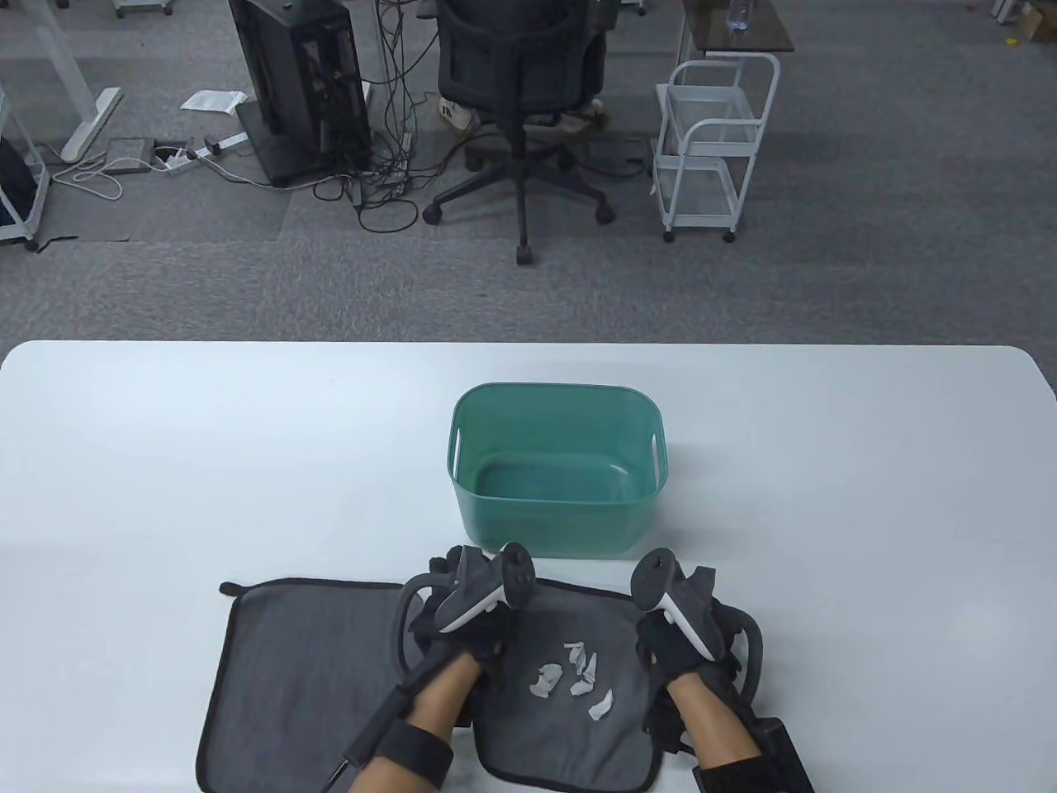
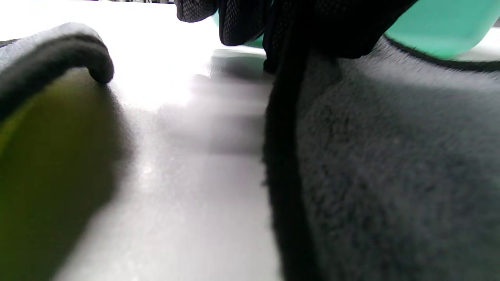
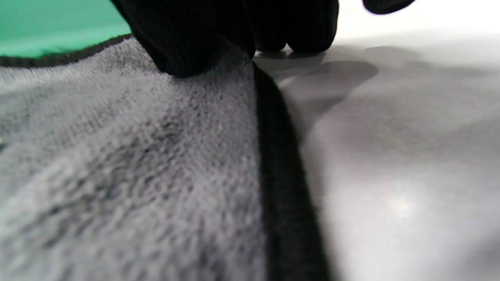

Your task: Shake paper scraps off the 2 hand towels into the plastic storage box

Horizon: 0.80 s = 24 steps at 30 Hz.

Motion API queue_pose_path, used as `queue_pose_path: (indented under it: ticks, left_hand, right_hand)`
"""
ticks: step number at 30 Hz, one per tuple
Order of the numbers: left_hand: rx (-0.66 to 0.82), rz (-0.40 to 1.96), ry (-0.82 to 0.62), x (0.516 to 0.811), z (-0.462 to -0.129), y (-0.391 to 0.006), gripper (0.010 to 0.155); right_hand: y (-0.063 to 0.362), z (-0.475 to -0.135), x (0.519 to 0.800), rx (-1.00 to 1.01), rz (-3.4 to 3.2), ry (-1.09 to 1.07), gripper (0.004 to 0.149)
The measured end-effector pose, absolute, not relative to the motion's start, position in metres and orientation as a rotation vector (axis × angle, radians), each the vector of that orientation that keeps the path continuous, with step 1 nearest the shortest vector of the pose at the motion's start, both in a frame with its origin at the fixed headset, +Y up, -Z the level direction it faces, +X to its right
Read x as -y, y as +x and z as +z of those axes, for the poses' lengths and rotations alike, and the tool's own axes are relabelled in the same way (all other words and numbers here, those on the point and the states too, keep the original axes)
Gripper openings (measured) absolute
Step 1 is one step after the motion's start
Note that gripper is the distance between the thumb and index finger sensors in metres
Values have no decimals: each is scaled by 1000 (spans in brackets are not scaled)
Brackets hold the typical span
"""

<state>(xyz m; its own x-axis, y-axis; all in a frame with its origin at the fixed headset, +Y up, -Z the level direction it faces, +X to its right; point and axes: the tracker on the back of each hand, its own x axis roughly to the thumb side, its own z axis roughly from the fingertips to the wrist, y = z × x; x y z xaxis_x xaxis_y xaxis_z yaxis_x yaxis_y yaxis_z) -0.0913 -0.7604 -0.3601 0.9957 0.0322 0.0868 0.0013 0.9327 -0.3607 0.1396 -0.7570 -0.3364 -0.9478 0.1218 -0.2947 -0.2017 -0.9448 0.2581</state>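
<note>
The table view alone showed paper scraps on the right towel; wrist views showed each hand's fingers pinching its far corners.

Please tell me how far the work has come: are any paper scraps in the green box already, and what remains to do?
Nothing looks done yet: the green box appears empty. In hand: the left hand and the right hand rest at the two far corners of the right towel, where the paper scraps lie. Whether the fingers grip the towel yet cannot be told. Left: shake this towel over the box, then the left towel.
</note>
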Motion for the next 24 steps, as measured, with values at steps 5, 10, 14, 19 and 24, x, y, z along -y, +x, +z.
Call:
queue_pose_path:
  ticks: [5,10,14,19,24]
  left_hand:
    - [85,50,-355,758,-357,-101,43]
    - [84,124,-322,748,-353,-112,42]
    - [82,160,-284,738,-347,-117,41]
    - [104,240,-259,726,-340,-121,41]
    - [129,318,-260,716,-337,-117,42]
  right_hand:
    - [135,-333,755,-374,2903,-415,40]
    - [120,-329,749,-303,2943,-374,40]
    - [108,-325,744,-245,2988,-344,41]
    - [97,-319,734,-172,2947,-280,41]
    - [101,-316,723,-119,2862,-262,41]
